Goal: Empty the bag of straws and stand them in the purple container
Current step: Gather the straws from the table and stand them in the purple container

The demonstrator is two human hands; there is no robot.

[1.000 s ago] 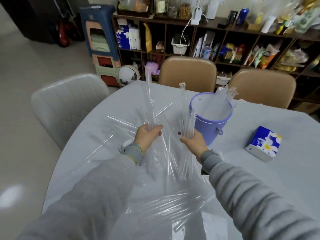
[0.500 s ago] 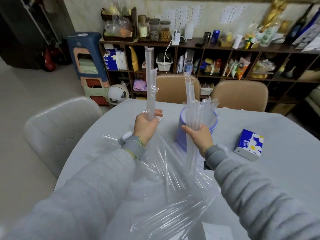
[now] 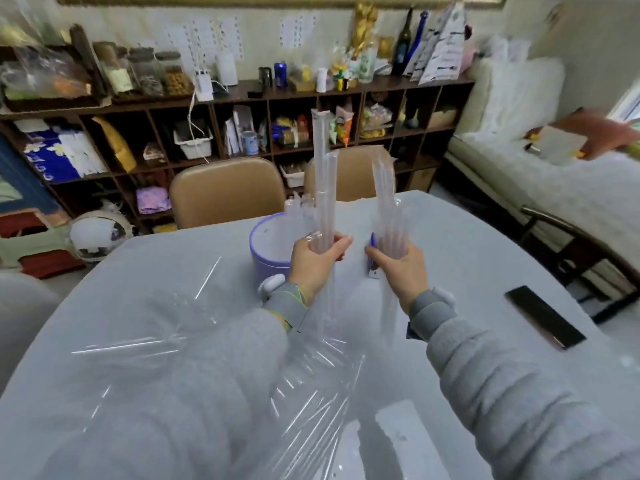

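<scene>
Straws are gripped upright in each fist, left hand and right hand; bundles should be lowered vertically into the purple container.

This is a lived-in home dining room. A round table with a pale cloth has tan padded chairs drawn up to it, and behind them dark wooden cubby shelves hold food jars, snack packets, bottles and tissue packs. A white-covered sofa stands to the right.
</scene>
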